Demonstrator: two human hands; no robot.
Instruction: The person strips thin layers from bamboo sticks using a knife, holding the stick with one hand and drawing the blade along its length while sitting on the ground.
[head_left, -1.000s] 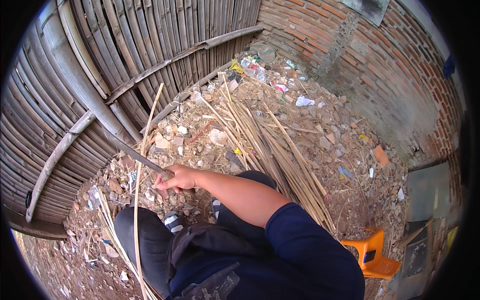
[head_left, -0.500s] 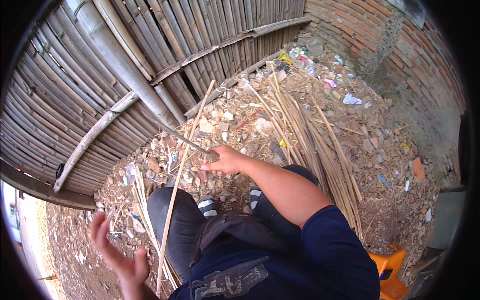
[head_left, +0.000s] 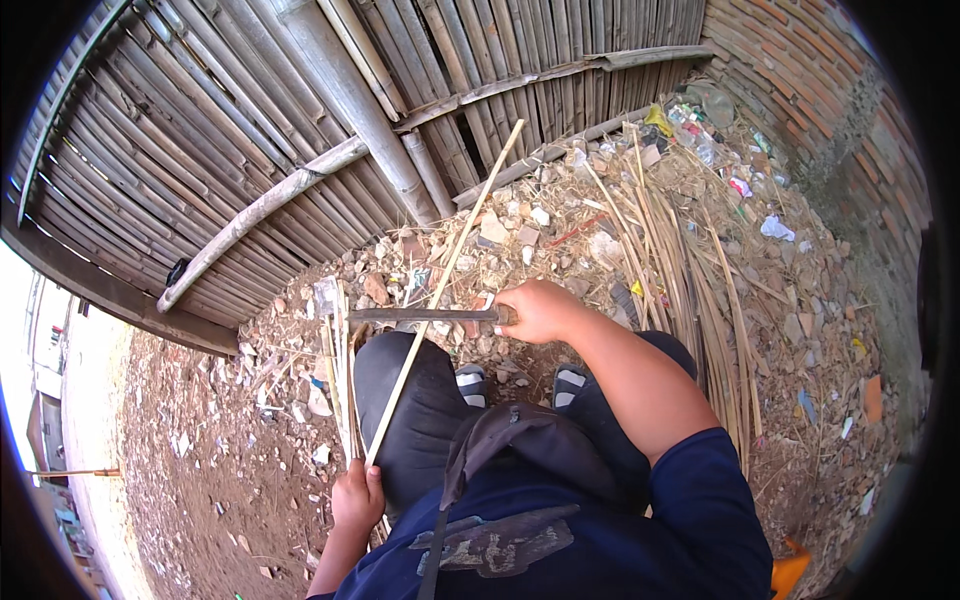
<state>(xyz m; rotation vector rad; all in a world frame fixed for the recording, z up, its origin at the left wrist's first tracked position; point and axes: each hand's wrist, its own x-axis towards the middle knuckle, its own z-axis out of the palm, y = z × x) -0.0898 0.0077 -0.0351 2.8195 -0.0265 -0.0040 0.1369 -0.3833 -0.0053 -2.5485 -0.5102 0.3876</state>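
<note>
My right hand (head_left: 541, 311) is closed round the short handle of a machete (head_left: 425, 315). Its dark blade points left and crosses a long pale bamboo strip (head_left: 465, 242) above my left knee. The strip slants from the fence side down across my thigh, and my left hand (head_left: 357, 497) grips its near end, thumb along it. Whether the blade touches the strip I cannot tell. Left of my knee lie several more split strips (head_left: 339, 372). A larger bundle of bamboo strips (head_left: 680, 275) lies on the ground right of my right hand.
A bamboo fence (head_left: 250, 150) stands ahead and to the left, meeting a brick wall (head_left: 790, 75) at the right. Stones and litter (head_left: 770, 228) cover the ground between them. Part of an orange plastic object (head_left: 790, 572) shows at the lower right.
My left hand, raised with fingers apart before, has come down and taken hold of the bamboo strip's near end. The machete has swung from pointing up-left to lying nearly level across the strip.
</note>
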